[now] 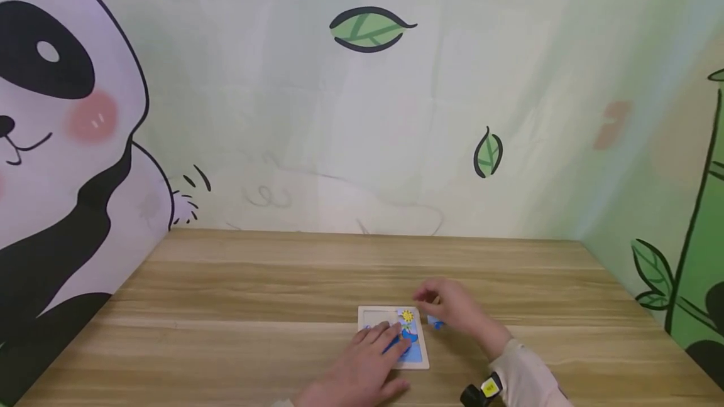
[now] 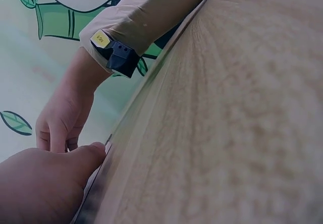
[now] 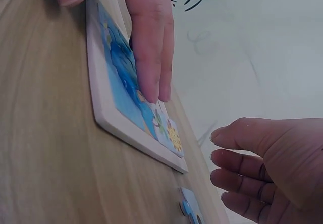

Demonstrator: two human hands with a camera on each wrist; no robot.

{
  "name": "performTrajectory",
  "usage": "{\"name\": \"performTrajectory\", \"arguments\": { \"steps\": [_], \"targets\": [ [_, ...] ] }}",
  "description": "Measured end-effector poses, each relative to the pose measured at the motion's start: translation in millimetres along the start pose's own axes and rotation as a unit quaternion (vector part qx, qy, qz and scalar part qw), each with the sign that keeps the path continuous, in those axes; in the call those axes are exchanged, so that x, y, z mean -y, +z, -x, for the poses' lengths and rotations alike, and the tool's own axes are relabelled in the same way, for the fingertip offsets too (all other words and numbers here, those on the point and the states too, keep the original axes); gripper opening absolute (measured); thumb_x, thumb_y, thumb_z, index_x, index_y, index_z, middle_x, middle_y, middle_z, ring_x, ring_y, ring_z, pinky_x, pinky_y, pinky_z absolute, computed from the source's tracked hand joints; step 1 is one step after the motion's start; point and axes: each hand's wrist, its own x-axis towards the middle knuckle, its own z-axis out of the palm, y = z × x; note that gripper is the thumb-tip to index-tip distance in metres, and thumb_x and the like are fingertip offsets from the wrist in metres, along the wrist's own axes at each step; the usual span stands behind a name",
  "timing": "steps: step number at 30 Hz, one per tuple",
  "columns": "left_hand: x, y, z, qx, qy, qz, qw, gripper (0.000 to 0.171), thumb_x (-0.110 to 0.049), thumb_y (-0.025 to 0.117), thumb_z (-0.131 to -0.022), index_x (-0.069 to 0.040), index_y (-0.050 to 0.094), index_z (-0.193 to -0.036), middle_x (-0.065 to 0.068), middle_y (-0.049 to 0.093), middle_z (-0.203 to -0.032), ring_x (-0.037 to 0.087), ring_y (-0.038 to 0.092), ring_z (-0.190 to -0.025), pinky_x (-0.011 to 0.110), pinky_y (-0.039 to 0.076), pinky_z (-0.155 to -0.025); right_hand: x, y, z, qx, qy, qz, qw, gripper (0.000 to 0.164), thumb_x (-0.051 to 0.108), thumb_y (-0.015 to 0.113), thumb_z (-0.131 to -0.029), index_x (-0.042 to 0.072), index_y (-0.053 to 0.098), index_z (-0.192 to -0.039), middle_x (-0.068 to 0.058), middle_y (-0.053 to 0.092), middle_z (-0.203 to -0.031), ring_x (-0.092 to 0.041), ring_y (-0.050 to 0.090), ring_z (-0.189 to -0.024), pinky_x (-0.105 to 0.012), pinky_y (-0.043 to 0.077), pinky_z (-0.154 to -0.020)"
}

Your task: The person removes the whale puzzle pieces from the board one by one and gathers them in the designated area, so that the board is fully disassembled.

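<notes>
A jigsaw board with a pale wooden frame point(image 1: 421, 364) lies on the table, its picture blue with a yellow sun or flower at the upper right corner. My left hand point(image 1: 364, 363) rests across its lower left part, fingers stretched over the picture. Part of the tray at the upper left shows bare. Just right of the frame lies a loose blue puzzle piece point(image 3: 191, 206). Above that piece hovers my right hand point(image 3: 262, 168), its fingers loosely bent and nothing visible between thumb and fingertips. In the left wrist view the board is mostly hidden behind the left hand point(image 2: 45, 183).
The wood-grain table point(image 1: 226, 344) runs back to a wall painted with a panda point(image 1: 113, 174) and leaves. A black wrist camera point(image 1: 481, 391) with a yellow label sits at the right sleeve, close above the tabletop.
</notes>
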Motion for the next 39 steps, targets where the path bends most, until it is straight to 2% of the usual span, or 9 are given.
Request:
{"name": "performTrajectory", "arguments": {
  "steps": [9,15,23,28,39],
  "targets": [
    [-0.6,1.4,-1.4,-0.018,0.022,-0.033,0.9991,0.060,-0.059,0.041,-0.096,-0.022,0.046,-0.142,0.000,0.047,-0.148,0.021,0.044,-0.137,0.045,0.042,-0.106,1,6,1,-0.001,-0.014,-0.006,1.000,0.018,0.010,0.068,-0.086,0.003,0.069,-0.103,-0.005,0.068,-0.095,-0.014,0.062,-0.085,-0.023,0.051,-0.075],
    [-0.8,2.0,0.0,-0.015,0.015,-0.031,0.9993,0.060,-0.059,0.041,-0.096,-0.022,0.046,-0.143,-0.001,0.046,-0.149,0.021,0.044,-0.137,0.045,0.042,-0.105,3,12,1,0.012,-0.013,-0.008,1.000,0.018,0.011,0.069,-0.086,0.005,0.070,-0.103,-0.003,0.065,-0.093,-0.013,0.059,-0.083,-0.022,0.048,-0.072],
    [-1.1,3.2,1.7,-0.028,0.013,-0.033,0.9990,0.056,-0.056,0.044,-0.096,-0.024,0.048,-0.141,-0.002,0.049,-0.147,0.020,0.046,-0.135,0.044,0.042,-0.105,4,19,2,0.013,-0.012,-0.006,1.000,0.015,0.009,0.069,-0.085,0.006,0.071,-0.099,-0.002,0.061,-0.091,-0.008,0.054,-0.078,-0.018,0.044,-0.067],
    [-1.0,3.6,0.4,-0.021,0.012,-0.027,0.9993,0.056,-0.056,0.043,-0.096,-0.024,0.048,-0.142,-0.002,0.048,-0.148,0.020,0.045,-0.136,0.044,0.041,-0.106,4,20,3,0.012,-0.005,-0.004,1.000,0.013,0.009,0.069,-0.085,0.007,0.071,-0.098,-0.002,0.060,-0.091,-0.009,0.053,-0.077,-0.019,0.043,-0.066],
    [0.3,9.8,-0.4,-0.033,0.018,-0.024,0.9990,0.057,-0.057,0.042,-0.096,-0.022,0.049,-0.141,-0.001,0.049,-0.146,0.021,0.047,-0.134,0.045,0.042,-0.104,3,22,4,0.011,0.007,-0.014,1.000,0.012,0.008,0.068,-0.086,0.008,0.069,-0.098,-0.002,0.061,-0.092,-0.012,0.055,-0.081,-0.020,0.045,-0.069]
  ]
}}
